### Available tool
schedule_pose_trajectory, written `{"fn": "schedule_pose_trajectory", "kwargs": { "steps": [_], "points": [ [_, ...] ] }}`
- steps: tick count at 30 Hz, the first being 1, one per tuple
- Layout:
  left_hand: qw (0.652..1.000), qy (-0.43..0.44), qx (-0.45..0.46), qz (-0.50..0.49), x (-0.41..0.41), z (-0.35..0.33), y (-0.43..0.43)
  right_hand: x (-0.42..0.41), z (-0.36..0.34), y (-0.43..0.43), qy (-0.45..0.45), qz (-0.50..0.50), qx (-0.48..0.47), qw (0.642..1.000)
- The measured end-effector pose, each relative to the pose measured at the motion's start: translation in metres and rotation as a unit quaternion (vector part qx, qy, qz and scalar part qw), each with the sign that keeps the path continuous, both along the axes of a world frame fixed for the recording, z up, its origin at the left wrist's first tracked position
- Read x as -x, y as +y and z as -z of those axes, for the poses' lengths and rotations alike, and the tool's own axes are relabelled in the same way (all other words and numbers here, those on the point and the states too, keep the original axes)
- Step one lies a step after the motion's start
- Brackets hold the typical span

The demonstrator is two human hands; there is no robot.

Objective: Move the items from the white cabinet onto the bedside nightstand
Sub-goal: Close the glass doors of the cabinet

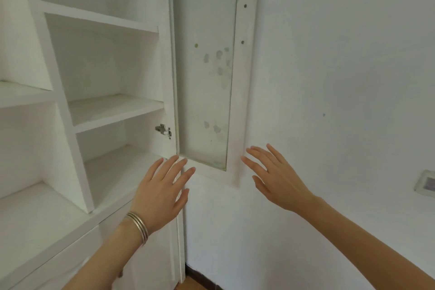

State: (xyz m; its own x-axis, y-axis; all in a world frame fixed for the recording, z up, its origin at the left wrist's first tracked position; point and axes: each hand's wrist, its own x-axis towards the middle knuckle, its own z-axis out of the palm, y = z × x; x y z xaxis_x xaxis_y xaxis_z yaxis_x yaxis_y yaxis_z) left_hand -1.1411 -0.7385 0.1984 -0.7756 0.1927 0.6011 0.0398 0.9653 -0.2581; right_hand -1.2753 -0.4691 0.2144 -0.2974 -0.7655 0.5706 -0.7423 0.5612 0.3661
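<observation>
The white cabinet (113, 110) fills the left half of the view, and its visible shelves hold nothing. Its glass-panelled door (207, 73) stands swung open against the wall, with smudges on the glass. My left hand (162, 193), with bangles at the wrist, is raised with fingers spread near the door's lower left corner. My right hand (275, 176) is also spread flat, just right of the door's lower frame. Neither hand holds anything. No nightstand is in view.
A metal hinge (163, 130) sits on the cabinet side beside the door. A white wall (341, 77) spans the right, with a wall socket (426, 182) at the right edge. A strip of dark floor shows at the bottom.
</observation>
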Motion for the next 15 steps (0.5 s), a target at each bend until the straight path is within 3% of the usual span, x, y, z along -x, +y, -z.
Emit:
{"fn": "schedule_pose_trajectory", "kwargs": {
  "steps": [5, 10, 15],
  "points": [
    [0.999, 0.026, 0.012, 0.015, 0.075, -0.029, -0.011, 0.067, -0.033, -0.016, 0.039, -0.007, 0.017, 0.999],
    [0.997, 0.049, 0.038, 0.039, 0.128, -0.04, -0.024, 0.121, -0.048, -0.03, 0.037, 0.023, 0.103, 0.994],
    [0.996, 0.056, 0.049, 0.048, 0.156, -0.036, -0.035, 0.167, -0.053, -0.042, 0.036, 0.02, 0.076, 0.996]
  ]
}}
